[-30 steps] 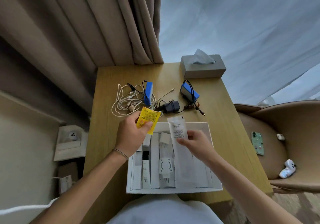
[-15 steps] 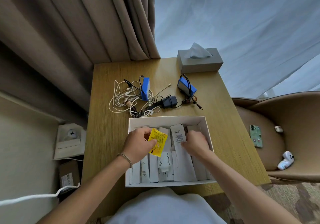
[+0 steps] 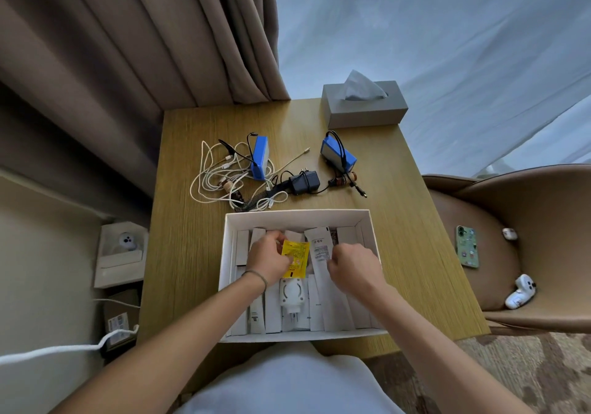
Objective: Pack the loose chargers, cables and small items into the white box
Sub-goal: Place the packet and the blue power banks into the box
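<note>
The white box [image 3: 295, 216] sits open on the wooden table's near edge, filled with white cartons and a white charger [image 3: 291, 298]. My left hand [image 3: 267, 258] is inside it, pinching a yellow packet [image 3: 295, 258]. My right hand [image 3: 353, 264] is beside it, holding down a long white sachet [image 3: 319, 247] in the box. Beyond the box lie tangled white cables [image 3: 220, 180], a blue charger [image 3: 259, 157], a black adapter [image 3: 303, 181] and a second blue charger [image 3: 339, 156].
A grey tissue box [image 3: 364, 104] stands at the table's far right corner. A brown chair [image 3: 518, 240] on the right carries a green phone [image 3: 467, 246] and white items. Curtains hang behind; cartons sit on the floor at left.
Both hands came down from above the box's far rim into the box, bringing the yellow packet and the white sachet with them.
</note>
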`<action>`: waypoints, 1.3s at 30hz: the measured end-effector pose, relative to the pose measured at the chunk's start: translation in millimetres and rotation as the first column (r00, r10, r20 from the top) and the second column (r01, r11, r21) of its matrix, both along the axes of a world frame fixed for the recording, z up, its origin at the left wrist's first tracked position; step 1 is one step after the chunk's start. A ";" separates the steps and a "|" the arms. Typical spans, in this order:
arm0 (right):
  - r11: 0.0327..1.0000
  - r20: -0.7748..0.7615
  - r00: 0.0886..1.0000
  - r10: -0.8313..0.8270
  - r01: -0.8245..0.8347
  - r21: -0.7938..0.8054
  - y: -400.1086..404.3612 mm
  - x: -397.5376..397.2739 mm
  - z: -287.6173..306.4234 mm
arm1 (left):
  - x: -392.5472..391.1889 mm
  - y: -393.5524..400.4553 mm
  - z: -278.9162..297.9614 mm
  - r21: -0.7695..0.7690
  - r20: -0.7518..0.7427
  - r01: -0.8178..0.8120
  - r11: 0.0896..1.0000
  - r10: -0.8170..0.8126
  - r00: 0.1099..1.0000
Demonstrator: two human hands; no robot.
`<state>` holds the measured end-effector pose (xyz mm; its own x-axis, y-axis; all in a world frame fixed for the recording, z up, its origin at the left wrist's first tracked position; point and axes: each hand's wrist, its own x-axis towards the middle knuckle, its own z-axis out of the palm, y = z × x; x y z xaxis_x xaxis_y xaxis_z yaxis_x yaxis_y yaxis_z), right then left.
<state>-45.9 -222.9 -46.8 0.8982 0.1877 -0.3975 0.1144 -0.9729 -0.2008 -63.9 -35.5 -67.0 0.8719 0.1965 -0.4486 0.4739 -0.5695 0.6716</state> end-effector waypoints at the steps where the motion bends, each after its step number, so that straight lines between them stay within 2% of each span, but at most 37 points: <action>1: 1.000 0.015 1.000 0.006 -0.006 0.023 -1.5 -1.5 1.8 | 0.1 -2.7 -3.9 0.013 0.002 -0.012 1.000 0.012 1.000; 4: 0.996 0.051 0.998 0.028 -0.032 0.086 -5.6 -5.8 6.4 | -3.6 -7.4 -13.9 0.077 0.044 -0.007 0.997 0.004 0.999; 7: 0.992 0.043 0.998 0.036 -0.041 0.119 -8.5 -6.0 7.9 | -9.0 -9.1 -19.1 0.191 0.045 0.109 0.975 -0.120 0.992; 13: 0.986 0.035 0.999 0.032 -0.037 0.164 -7.5 7.4 13.2 | -8.2 -14.1 -12.8 0.450 -0.034 0.354 0.820 -0.380 0.924; 17: 0.969 0.070 0.998 0.004 -0.021 0.244 -7.9 28.2 24.6 | -10.1 -16.6 -3.0 0.557 0.002 0.361 0.748 -0.435 0.900; 20: 0.950 0.103 0.995 -0.016 -0.017 0.312 -9.3 52.5 34.6 | -8.9 -16.0 11.9 0.616 0.089 0.305 0.727 -0.449 0.889; 24: 0.930 0.177 0.983 -0.056 -0.013 0.367 -14.2 95.1 40.8 | -1.8 -15.4 36.9 0.575 0.277 0.225 0.786 -0.446 0.851; 27: 0.945 0.172 0.984 -0.051 -0.008 0.327 -17.3 130.7 30.1 | 10.7 -14.7 52.0 0.514 0.336 0.206 0.833 -0.416 0.845; 34: 0.992 0.041 0.998 0.044 -0.049 0.118 -19.0 195.6 -15.0 | 61.2 0.3 71.5 0.395 0.360 0.151 0.906 -0.304 0.882; 39: 0.988 0.022 0.990 0.140 -0.139 -0.061 -10.8 209.5 -34.9 | 86.4 20.6 71.9 0.412 0.333 0.122 0.903 -0.274 0.902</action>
